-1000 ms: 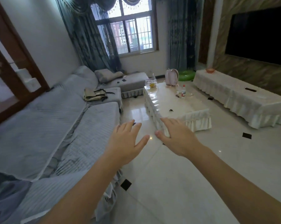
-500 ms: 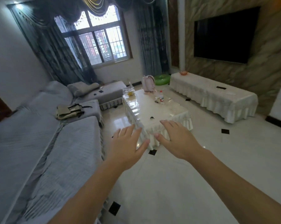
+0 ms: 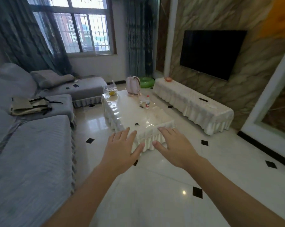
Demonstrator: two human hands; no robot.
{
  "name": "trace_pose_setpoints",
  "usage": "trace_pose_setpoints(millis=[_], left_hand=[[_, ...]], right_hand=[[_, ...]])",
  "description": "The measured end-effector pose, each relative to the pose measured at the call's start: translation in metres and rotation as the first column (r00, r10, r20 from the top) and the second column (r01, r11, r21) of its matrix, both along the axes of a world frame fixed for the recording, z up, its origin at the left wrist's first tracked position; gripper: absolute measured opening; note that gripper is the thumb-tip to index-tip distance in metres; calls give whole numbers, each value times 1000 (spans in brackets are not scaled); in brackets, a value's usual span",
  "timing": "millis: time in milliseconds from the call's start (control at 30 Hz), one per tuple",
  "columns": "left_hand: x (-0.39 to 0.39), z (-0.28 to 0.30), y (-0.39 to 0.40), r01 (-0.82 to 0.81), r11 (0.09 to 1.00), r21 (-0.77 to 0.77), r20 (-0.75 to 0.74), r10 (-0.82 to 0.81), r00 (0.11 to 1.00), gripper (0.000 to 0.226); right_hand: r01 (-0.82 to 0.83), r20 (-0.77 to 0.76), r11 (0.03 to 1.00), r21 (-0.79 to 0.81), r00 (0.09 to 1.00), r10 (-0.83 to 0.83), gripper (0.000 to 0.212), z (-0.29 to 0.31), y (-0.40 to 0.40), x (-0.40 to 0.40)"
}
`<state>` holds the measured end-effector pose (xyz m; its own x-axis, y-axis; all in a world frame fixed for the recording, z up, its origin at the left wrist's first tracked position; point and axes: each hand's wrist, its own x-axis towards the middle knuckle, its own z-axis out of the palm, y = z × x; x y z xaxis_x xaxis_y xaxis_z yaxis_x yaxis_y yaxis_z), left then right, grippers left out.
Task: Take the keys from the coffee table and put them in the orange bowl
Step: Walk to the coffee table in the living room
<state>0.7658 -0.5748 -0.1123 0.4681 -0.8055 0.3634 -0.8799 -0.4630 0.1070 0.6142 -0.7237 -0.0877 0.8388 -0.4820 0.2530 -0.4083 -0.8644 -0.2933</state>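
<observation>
Two bare hands reach out over a glossy white tiled floor [image 3: 154, 185], palms down and fingers spread: the left hand [image 3: 120, 148] and the right hand [image 3: 174, 145] each hold nothing, the grip of both loose and open. Ahead stands the long white coffee table, a worktop [image 3: 130, 112] draped in a frilled cream cloth under a shiny clear cover. The small dark bunch of keys [image 3: 136, 124] lies near the worktop's near edge, toward its left corner, apart from everything else on it and not yet touched. Judged from here, the keys should be light, hard and loose-jointed, likely to slide on the slick cover and to dangle once lifted; pinching them from above at the thickest part of the bunch looks the safest hold. The small orange bowl [image 3: 168, 79] sits at the far end of a second long worktop [image 3: 195, 104] under the wall-mounted black television [image 3: 210, 53], well apart from the keys, so a walk across the room is likely needed. Toward the coffee table's far right edge stands a clear plastic bottle with a red cap [image 3: 147, 102]; a pale pink backpack [image 3: 132, 85] rests at the far end. Grey-covered sofas [image 3: 31, 153] line the left of the room.
</observation>
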Motion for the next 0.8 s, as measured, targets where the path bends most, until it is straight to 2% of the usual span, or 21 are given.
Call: trace_pose_setpoints(millis=[400,800], left_hand=[[127,0,9,-76,996,-51,3,76,997,67],[239,-15,-56,-194,981,14,26,193,981,61]], right_hand=[[-94,15,995,21,995,94,67,3,-3,140],[-190,24,980,67,982,189,64,-28,-76,278]])
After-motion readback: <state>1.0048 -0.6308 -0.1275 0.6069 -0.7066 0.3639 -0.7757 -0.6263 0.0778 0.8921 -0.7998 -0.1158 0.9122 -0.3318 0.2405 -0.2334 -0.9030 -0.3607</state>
